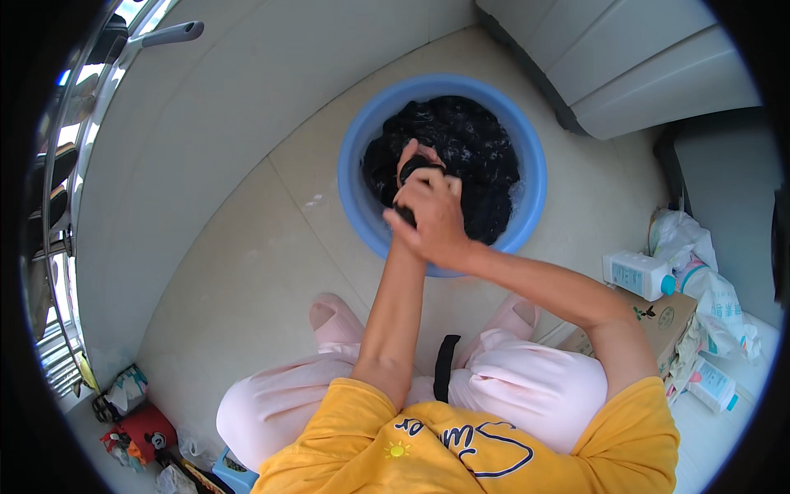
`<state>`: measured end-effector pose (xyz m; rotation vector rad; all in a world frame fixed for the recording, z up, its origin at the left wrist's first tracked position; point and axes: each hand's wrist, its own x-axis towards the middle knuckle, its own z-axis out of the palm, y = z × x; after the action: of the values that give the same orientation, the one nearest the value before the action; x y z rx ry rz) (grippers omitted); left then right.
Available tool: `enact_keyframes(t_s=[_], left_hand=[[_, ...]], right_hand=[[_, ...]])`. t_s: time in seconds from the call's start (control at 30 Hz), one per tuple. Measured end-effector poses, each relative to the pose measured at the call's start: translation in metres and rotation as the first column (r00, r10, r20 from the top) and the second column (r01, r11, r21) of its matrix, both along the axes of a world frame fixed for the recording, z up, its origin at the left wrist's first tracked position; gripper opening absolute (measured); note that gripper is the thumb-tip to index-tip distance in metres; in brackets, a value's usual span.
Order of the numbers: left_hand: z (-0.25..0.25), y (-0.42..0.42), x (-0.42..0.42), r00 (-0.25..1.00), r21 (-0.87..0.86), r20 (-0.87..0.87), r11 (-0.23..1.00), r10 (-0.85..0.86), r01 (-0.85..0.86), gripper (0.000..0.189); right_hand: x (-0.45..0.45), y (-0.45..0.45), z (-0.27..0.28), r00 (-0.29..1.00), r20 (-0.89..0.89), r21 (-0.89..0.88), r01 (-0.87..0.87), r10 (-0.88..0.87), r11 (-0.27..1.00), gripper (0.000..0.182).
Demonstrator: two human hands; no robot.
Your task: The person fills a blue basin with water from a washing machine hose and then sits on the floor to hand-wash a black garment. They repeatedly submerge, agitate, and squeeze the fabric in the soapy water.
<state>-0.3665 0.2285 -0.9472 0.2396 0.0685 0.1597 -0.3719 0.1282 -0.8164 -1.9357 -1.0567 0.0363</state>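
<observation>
A round blue plastic basin [536, 179] stands on the tiled floor before me, with wet black cloth [457, 129] in water and some foam at its right side. Over the basin's lower left part my two hands meet. My right hand [435, 213] lies across the other wrist, its fingers curled on a bunched piece of black cloth. Beneath and beyond it, my left hand [410, 157] is partly hidden, with fingertips and thumb showing around black cloth. Which arm belongs to which side is read from the crossing forearms.
A grey-white cabinet or bin [636, 62] stands at upper right. White bottles with teal caps [639, 275], a cardboard box [663, 321] and plastic bags [716, 296] lie at right. A pale wall [185, 123] curves along the left; a red bag [145, 432] sits at lower left.
</observation>
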Motion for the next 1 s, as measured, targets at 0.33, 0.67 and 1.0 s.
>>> enact_keyframes(t_s=[0.33,0.67,1.0], left_hand=[[0.018,0.0,-0.005,0.973,-0.266,-0.231,0.963,-0.014,-0.049,0.024],[0.09,-0.036,0.019,0.686,0.164,-0.695,0.976,0.217,-0.143,0.017],[0.119,-0.046,0.02,0.615,0.297,-0.736,0.951,0.283,-0.082,0.022]], right_hand=[[0.012,0.004,0.001,0.993,0.029,0.193,0.108,-0.116,0.975,0.019],[0.083,-0.011,-0.027,0.923,-0.039,0.141,0.386,-0.384,0.912,0.022],[0.109,-0.024,-0.039,0.894,-0.083,-0.117,0.43,-0.44,0.895,0.029]])
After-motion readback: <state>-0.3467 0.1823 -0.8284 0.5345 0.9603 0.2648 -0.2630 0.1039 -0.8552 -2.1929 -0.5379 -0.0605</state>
